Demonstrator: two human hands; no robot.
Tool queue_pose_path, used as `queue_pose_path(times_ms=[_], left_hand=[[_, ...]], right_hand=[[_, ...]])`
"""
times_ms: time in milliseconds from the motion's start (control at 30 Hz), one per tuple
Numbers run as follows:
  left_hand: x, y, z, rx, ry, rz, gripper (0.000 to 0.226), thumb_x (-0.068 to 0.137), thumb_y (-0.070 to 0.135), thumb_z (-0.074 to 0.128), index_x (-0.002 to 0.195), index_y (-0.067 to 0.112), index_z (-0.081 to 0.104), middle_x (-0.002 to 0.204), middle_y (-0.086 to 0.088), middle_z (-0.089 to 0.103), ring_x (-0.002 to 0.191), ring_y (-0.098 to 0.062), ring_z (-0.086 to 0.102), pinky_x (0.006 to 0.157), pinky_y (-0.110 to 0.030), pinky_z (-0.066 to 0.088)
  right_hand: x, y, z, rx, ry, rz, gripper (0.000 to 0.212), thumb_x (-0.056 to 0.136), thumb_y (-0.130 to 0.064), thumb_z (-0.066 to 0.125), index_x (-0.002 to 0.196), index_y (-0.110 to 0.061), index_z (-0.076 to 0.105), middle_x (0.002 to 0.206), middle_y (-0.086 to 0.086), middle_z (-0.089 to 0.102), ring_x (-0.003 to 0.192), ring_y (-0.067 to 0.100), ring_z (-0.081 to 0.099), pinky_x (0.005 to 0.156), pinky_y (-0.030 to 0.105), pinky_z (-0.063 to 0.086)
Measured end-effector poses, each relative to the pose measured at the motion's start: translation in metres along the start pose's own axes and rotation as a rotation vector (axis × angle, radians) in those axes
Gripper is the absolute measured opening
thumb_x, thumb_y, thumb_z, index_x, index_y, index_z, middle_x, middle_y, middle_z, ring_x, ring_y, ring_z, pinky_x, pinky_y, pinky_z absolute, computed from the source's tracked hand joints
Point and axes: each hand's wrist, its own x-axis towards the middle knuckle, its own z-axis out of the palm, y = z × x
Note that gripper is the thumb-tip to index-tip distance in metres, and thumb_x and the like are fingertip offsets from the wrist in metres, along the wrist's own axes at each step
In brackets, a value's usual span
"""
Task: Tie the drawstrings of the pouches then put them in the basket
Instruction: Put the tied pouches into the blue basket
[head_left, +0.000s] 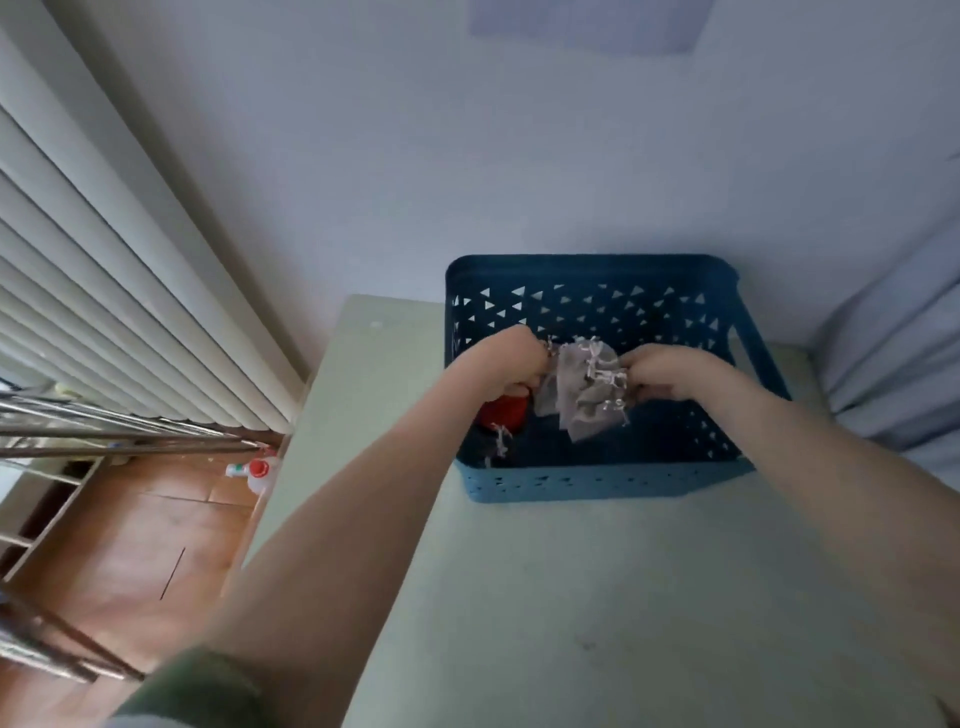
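Observation:
A blue plastic basket (597, 480) with triangle cut-outs stands at the back of the pale green table (597, 597). Over its inside, both my hands hold a bunch of grey drawstring pouches (584, 400) with pale cords. My left hand (511, 358) grips the bunch at its left side. My right hand (662, 371) pinches it at the right side. A red pouch (501, 413) lies in the basket under my left hand, partly hidden. A small pale cord end (500, 439) shows below it.
The basket sits against the white wall. A radiator (104, 291) and a metal rack (78, 431) are at the left, with a bottle (257, 473) on the wooden floor. A pale curtain (904, 338) hangs at the right.

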Motion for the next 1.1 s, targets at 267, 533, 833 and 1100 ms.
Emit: queue_pose_path(times_ms=[267,533,833,1100], left_hand=[[0.071,-0.014,0.013,0.113,-0.082,-0.053,0.019,0.09,-0.001,0.042,0.096,0.006,0.058,0.091,-0.014,0.059,0.08,-0.024,0.053,0.066,-0.03,0.045],[0.093,-0.026,0.018,0.532,-0.214,-0.123,0.03,0.096,0.0,0.035,0.122,-0.006,0.05,0.12,-0.018,0.056,0.103,-0.032,0.056,0.087,-0.037,0.05],[0.096,-0.037,0.019,0.528,-0.187,-0.061,0.033,0.092,0.006,0.038,0.12,-0.002,0.053,0.12,-0.017,0.058,0.095,-0.027,0.054,0.08,-0.034,0.045],[0.103,-0.046,0.014,0.51,-0.036,0.023,0.02,0.092,0.01,0.043,0.101,0.003,0.06,0.109,-0.017,0.064,0.085,-0.022,0.053,0.073,-0.028,0.043]], right_hand=[[0.072,0.018,0.022,0.032,-0.242,0.087,0.031,0.085,0.017,0.048,0.111,0.004,0.06,0.104,0.014,0.065,0.097,0.019,0.063,0.081,0.025,0.055],[0.074,0.024,0.021,-0.018,-0.429,-0.029,0.032,0.082,0.016,0.046,0.103,-0.006,0.057,0.083,0.012,0.062,0.069,0.019,0.057,0.061,0.024,0.048],[0.074,0.026,0.031,-0.137,-0.341,-0.034,0.029,0.083,0.015,0.046,0.084,-0.011,0.057,0.075,0.005,0.06,0.067,0.017,0.058,0.054,0.019,0.047],[0.06,0.007,0.027,-0.679,-0.19,0.164,0.022,0.088,-0.013,0.059,0.069,-0.011,0.049,0.066,0.005,0.05,0.054,0.016,0.044,0.05,0.025,0.04]])
